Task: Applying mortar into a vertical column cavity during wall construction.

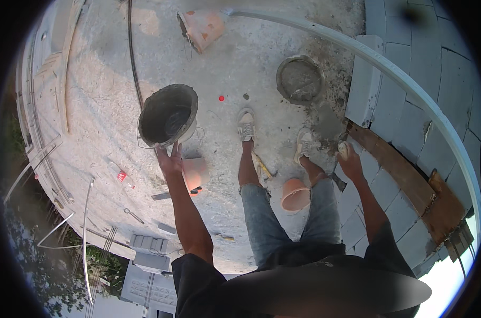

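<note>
My left hand (170, 161) grips the near rim of a grey, mortar-stained bucket (154, 108). Tilted, the bucket shows its dark inside wall, with a thin wire handle at its side. My right hand (350, 161) is closed beside the grey block wall (390, 114), around something pale at the fingertips whose kind I cannot make out. Ahead of my feet, a round tub (281, 91) holds wet grey mortar (301, 79). Spilled mortar (328, 123) lies between that tub and my right hand.
An orange bucket (211, 26) lies tipped over at the far side. Two more orange buckets (196, 170) (295, 197) and a hammer (263, 166) are near my legs. A plastic bottle (121, 175) lies left; a brown board (397, 164) runs along the wall. A pale curved strip (410, 85) arches at right.
</note>
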`<control>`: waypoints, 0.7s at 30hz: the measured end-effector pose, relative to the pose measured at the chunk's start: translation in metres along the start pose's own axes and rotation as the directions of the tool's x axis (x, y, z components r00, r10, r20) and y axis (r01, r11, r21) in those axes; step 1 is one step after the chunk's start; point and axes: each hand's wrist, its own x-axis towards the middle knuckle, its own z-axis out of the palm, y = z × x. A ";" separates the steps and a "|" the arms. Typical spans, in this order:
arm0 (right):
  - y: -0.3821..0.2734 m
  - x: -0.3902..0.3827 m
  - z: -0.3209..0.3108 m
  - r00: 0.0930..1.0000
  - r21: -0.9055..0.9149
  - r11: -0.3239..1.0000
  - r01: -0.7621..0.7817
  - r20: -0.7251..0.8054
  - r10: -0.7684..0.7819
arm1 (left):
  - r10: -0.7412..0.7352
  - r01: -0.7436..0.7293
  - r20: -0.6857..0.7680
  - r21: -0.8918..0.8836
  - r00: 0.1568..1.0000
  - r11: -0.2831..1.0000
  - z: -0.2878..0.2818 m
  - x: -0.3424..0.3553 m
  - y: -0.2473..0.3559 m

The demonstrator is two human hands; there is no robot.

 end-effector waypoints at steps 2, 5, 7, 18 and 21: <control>0.025 -0.011 0.008 0.995 0.006 0.997 -0.076 0.067 0.075 | 0.041 -0.042 -0.031 -0.030 0.999 0.999 0.013 0.019 -0.002; 0.020 -0.034 0.015 0.980 0.067 0.997 -0.027 0.201 0.013 | 0.028 -0.007 -0.156 0.129 0.987 0.992 -0.009 0.011 0.022; 0.035 -0.046 0.023 0.975 0.094 0.996 -0.002 0.223 -0.019 | -0.039 0.127 -0.301 0.279 0.953 0.952 -0.045 -0.029 0.022; 0.041 0.064 0.089 0.846 -0.015 0.888 0.460 0.312 -0.433 | -0.527 0.516 -0.181 0.606 0.830 0.605 -0.127 -0.425 -0.136; 0.027 0.098 0.064 0.676 0.039 0.701 0.712 0.233 -0.699 | -0.461 0.447 -0.124 0.556 0.879 0.701 -0.114 -0.412 -0.181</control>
